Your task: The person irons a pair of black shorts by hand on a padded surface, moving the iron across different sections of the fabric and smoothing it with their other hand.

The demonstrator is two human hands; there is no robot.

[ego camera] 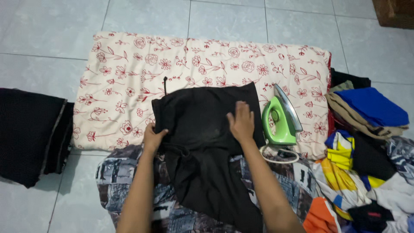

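A black garment point(202, 129) lies across a cream pad printed with red flowers point(129, 73) and hangs down toward me. My left hand point(153, 137) pinches the garment's left edge. My right hand point(242, 122) rests flat on its right side, fingers spread and pressing the cloth down. A green and silver iron point(281, 117) stands on its heel on the pad, just right of my right hand, with its white cord point(278, 155) looped below it.
A dark folded cloth point(30, 133) lies on the tiled floor at the left. A heap of mixed clothes point(366, 146), blue, tan, yellow and orange, is piled at the right. A patterned grey fabric point(129, 181) covers my lap. A wooden corner point(394, 13) shows top right.
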